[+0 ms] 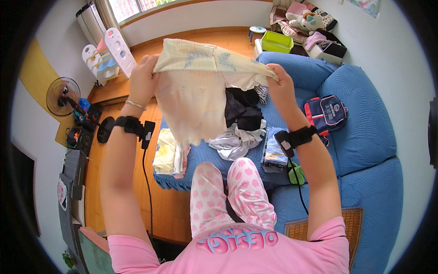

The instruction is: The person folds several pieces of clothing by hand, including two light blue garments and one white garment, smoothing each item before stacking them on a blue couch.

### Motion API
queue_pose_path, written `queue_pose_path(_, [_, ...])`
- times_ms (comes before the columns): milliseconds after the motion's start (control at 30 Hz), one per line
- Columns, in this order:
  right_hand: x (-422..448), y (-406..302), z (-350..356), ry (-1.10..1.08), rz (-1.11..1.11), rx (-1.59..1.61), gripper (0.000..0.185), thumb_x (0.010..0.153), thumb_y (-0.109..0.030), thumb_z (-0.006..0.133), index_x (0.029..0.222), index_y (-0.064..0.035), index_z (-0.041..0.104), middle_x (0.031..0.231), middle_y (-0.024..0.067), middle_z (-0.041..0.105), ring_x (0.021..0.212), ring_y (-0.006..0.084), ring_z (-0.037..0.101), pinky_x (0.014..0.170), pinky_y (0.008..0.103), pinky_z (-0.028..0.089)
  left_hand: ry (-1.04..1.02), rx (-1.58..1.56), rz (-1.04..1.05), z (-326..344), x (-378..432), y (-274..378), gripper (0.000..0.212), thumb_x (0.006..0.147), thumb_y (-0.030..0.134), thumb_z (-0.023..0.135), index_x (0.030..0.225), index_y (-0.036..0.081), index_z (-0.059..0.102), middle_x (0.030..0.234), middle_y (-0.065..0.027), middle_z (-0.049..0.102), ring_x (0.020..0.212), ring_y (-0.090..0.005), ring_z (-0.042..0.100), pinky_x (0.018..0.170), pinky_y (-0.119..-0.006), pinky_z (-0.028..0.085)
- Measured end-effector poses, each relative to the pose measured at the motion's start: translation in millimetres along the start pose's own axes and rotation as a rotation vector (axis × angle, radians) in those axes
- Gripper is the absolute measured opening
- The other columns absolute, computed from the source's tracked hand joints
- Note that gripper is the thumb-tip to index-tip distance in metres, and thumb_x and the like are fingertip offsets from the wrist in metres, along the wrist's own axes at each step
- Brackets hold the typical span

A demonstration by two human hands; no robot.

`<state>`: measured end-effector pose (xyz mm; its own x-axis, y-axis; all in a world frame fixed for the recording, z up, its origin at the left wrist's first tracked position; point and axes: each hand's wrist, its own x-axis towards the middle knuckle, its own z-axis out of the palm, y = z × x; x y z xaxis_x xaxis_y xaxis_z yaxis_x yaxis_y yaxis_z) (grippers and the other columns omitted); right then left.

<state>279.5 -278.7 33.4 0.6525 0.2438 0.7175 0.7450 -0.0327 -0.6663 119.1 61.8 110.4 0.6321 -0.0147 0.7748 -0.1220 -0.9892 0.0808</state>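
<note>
My left hand [145, 77] and my right hand [281, 80] hold up a pale cream garment [195, 96] with blue leaf-like prints. It hangs spread between them by its upper edge, its lower edge over the blue sofa seat. Under and beyond it lie black clothes [244, 111] and crumpled white clothes [236, 142] in a loose heap. To the left sits a folded stack of light clothes [167, 152], yellow on top. On the right, near my right forearm, is a folded stack of blue clothes [274, 150]. A green cloth item [296, 173] lies beside it.
A navy and red backpack [326, 113] leans on the blue sofa [366, 116]. At left, a standing fan [65, 96] rises from the wooden floor [119, 164]. Toward the window are a white children's rack [119, 53] and a lime-green bin [278, 41]. Cables hang from both wrist straps.
</note>
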Motion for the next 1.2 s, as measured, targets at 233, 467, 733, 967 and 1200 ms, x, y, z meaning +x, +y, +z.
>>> queue_pose_path(233, [-62.3, -25.7, -28.1, -0.168, -0.009, 0.204, 0.019, 0.085, 0.005, 0.054, 0.101, -0.0005, 0.062, 0.092, 0.0047, 0.064, 0.085, 0.0108, 0.058, 0.075, 0.0257, 0.048, -0.061, 0.028, 0.146, -41.5, -58.3, 32.8, 0.030, 0.073, -0.002, 0.060, 0.103, 0.003, 0.063, 0.095, -0.0153, 0.060, 0.090, -0.0366, 0.058, 0.080, -0.042, 0.048])
queue_pose_path(467, [-200.5, -10.3, -51.1, -0.699, 0.343, 0.153, 0.016, 0.070, 0.003, 0.054, 0.084, 0.0028, 0.061, 0.074, 0.0070, 0.060, 0.070, 0.0140, 0.057, 0.063, 0.0285, 0.046, -0.464, -0.098, 0.097, -23.4, -252.0, 65.6, 0.033, 0.068, 0.001, 0.066, 0.099, 0.010, 0.067, 0.090, -0.0094, 0.061, 0.086, -0.0304, 0.060, 0.076, -0.041, 0.048])
queue_pose_path(733, [-293.9, -24.4, -18.4, -1.161, 0.470, 0.115, 0.016, 0.074, -0.004, 0.061, 0.090, 0.0006, 0.059, 0.072, 0.0135, 0.058, 0.065, 0.0225, 0.056, 0.061, 0.0332, 0.046, -0.771, -0.405, -0.148, -20.4, -425.6, 126.7, 0.030, 0.065, 0.016, 0.073, 0.092, 0.006, 0.062, 0.100, -0.0103, 0.061, 0.094, -0.0314, 0.059, 0.084, -0.041, 0.047])
queue_pose_path(967, [-297.2, -37.9, -8.4, -1.146, 0.514, 0.108, 0.021, 0.075, 0.002, 0.059, 0.095, -0.0006, 0.057, 0.073, 0.0079, 0.057, 0.066, 0.0127, 0.054, 0.060, 0.0275, 0.044, -0.631, -0.537, -0.405, -1.1, -430.3, 173.5, 0.050, 0.066, 0.029, 0.080, 0.103, 0.004, 0.058, 0.103, -0.0148, 0.059, 0.102, -0.0337, 0.055, 0.090, -0.041, 0.043])
queue_pose_path(1200, [-262.3, -41.2, 11.0, -1.068, 0.212, -0.147, 0.026, 0.072, 0.006, 0.060, 0.096, -0.0019, 0.061, 0.087, 0.0137, 0.061, 0.078, 0.0310, 0.061, 0.069, 0.0336, 0.049, -0.779, -0.672, -0.643, 17.5, -428.7, 179.9, 0.040, 0.071, 0.021, 0.071, 0.107, 0.008, 0.061, 0.081, -0.0092, 0.063, 0.091, -0.0307, 0.061, 0.091, -0.041, 0.040])
